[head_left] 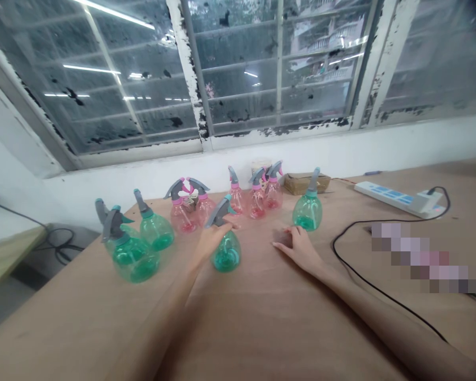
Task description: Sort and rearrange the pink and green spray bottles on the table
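My left hand (210, 244) is closed around the neck of a green spray bottle (227, 255) with a grey and teal trigger head, upright in the middle of the table. Resting low over the table, my right hand (304, 253) has its thumb and fingers apart and holds nothing. Just beyond it stands another green spray bottle (307, 212). Several more green ones, such as this green bottle (157, 233), are grouped at the left. Behind them are several pink spray bottles, among them a pink bottle (186, 219) and another pink bottle (257, 203).
A small brown box (307, 183) lies by the wall. To the right are a white power strip (396, 198) with a plug, and a black cable (365, 272) curving across the brown table (238, 328). A pixelated item (424, 257) lies beside the cable. Windows rise behind.
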Demonstrator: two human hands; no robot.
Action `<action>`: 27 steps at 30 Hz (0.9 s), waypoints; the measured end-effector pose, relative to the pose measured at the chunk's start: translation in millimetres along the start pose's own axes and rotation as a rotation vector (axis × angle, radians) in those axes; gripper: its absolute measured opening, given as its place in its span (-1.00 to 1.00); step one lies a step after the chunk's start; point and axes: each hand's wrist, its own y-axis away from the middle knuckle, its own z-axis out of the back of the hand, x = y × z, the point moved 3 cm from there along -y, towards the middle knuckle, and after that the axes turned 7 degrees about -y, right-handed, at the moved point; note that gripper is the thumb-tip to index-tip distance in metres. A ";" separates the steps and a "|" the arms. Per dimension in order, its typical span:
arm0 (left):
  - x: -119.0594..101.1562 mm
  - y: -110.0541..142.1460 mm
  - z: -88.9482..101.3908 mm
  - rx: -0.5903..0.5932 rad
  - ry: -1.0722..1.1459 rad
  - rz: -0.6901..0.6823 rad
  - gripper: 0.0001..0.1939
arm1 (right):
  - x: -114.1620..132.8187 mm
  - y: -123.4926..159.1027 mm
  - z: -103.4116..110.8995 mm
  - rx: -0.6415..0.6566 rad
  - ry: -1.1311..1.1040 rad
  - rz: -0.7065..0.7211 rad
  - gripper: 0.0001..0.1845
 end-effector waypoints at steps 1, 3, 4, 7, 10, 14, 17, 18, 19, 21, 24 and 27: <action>0.3 0.1 -0.5 0.018 -0.018 0.029 -0.80 | 0.1 -0.1 0.1 -0.002 0.003 0.003 -0.54; 0.1 -0.3 -2.2 0.056 -0.052 0.078 -0.80 | 0.1 -0.1 0.2 -0.007 0.009 0.007 -0.55; -0.9 -0.9 -2.7 0.046 -0.056 0.081 -0.81 | 0.1 -0.2 0.2 -0.008 0.011 0.010 -0.55; -6.0 -3.4 -5.7 -0.035 -0.027 0.043 -0.85 | -0.2 -0.2 -0.2 -0.010 0.013 0.016 -0.54; -11.8 -3.9 -8.6 -0.149 0.036 0.000 -0.92 | -0.6 -0.2 -0.4 -0.013 0.013 0.015 -0.54; -17.1 -2.1 -9.9 -0.197 0.115 -0.002 -0.96 | -0.3 -0.3 -0.2 -0.010 0.012 0.007 -0.55; -18.7 -1.4 -9.5 -0.175 0.131 0.020 -0.97 | 0.4 -0.4 -0.1 -0.001 0.022 0.002 -0.56; -18.8 -1.6 -9.5 -0.166 0.133 0.020 -0.98 | 0.7 -0.4 -0.1 0.001 0.026 0.001 -0.56; -18.5 -1.8 -9.5 -0.157 0.134 0.019 -0.98 | 0.9 -0.4 -0.1 0.004 0.027 0.002 -0.56; -16.7 -2.5 -9.6 -0.149 0.123 0.024 -0.97 | 1.0 -0.4 0.1 0.002 0.025 0.004 -0.55; -12.3 -3.1 -9.5 -0.126 0.068 0.050 -0.95 | 1.3 -0.4 0.6 0.000 0.022 0.012 -0.55; -9.8 -2.9 -8.0 -0.097 0.044 0.059 -0.92 | 1.8 -0.4 0.9 0.010 0.022 0.019 -0.57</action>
